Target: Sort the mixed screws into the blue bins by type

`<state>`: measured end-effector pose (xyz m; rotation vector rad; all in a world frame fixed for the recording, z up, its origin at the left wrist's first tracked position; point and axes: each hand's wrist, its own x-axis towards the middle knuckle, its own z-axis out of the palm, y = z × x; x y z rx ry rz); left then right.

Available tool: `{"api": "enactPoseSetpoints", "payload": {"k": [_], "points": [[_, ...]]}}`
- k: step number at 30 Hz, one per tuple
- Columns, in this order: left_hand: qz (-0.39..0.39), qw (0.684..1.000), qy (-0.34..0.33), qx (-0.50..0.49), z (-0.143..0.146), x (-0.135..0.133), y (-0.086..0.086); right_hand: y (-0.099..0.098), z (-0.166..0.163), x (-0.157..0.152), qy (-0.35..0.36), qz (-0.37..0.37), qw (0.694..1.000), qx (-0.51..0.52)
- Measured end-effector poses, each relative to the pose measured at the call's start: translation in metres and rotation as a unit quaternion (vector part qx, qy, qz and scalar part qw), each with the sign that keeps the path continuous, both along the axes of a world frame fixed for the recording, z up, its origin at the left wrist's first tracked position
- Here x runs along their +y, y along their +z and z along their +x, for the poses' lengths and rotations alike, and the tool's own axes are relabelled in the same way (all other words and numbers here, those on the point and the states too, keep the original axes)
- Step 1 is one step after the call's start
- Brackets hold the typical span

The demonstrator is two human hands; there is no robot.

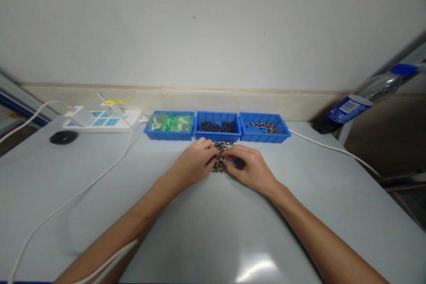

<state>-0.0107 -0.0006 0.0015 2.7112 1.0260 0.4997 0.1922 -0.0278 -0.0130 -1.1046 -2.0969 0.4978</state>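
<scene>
A pile of small shiny metal parts [218,167] lies on the table in front of the middle blue bin. My left hand [197,159] is at the pile's left side, fingers bent and closed at the tips. From the right, my right hand [248,164] meets it over the pile with thumb and forefinger pinched together. The fingertips of both hands nearly touch. Whatever they pinch is too small to make out. Dark screws [218,127] fill part of the middle bin [203,116]. Similar shiny metal parts [266,128] lie in the right bin [282,135].
The left blue bin [149,134] holds clear and green plastic bags [170,122]. A white power strip [133,120] with plugs and a black disc-shaped object [64,137] are at the left. White cables cross the table [213,230]. A bottle [353,105] leans at the right; a wall stands behind.
</scene>
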Motion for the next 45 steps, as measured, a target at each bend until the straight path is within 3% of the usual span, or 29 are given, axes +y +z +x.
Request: {"api": "enactPoseSetpoints", "payload": {"k": [7,12,16,22,25,28,32,35,39,42,45], "points": [[-0.009,0.998,-0.007,-0.066,-0.004,0.002,-0.002,0.0,0.0,0.0,0.008,-0.004,1.0,0.002],[-0.038,0.993,-0.014,-0.11,-0.002,0.001,-0.001,-0.001,0.004,0.001,-0.003,-0.045,0.997,0.07],[-0.134,0.975,-0.001,-0.178,0.003,-0.003,0.004,-0.003,0.005,0.0,0.001,-0.117,0.973,0.197],[-0.31,0.905,0.019,-0.292,0.004,-0.002,0.011,0.0,0.005,0.0,0.025,-0.16,0.948,0.275],[-0.333,0.878,0.078,-0.335,0.002,0.007,0.011,0.0,0.009,0.003,0.013,-0.137,0.955,0.263],[-0.274,0.843,0.166,-0.433,0.002,0.017,0.01,-0.002,0.014,0.006,-0.039,-0.072,0.98,0.18],[-0.252,0.81,0.188,-0.495,0.0,0.023,0.007,-0.003,0.009,0.004,-0.047,-0.014,0.998,0.051],[-0.252,0.824,0.181,-0.474,-0.002,0.019,0.007,-0.004,-0.001,0.002,-0.019,0.022,1.0,-0.004],[-0.201,0.869,0.174,-0.417,-0.006,0.014,0.008,-0.004,-0.009,0.004,0.014,0.049,0.997,-0.055],[-0.13,0.92,0.146,-0.339,-0.009,0.013,0.006,-0.005,-0.007,0.006,0.033,0.044,0.996,-0.075],[-0.044,0.973,0.07,-0.214,-0.009,0.013,0.0,-0.006,-0.001,0.008,0.035,0.041,0.996,-0.064]]}}
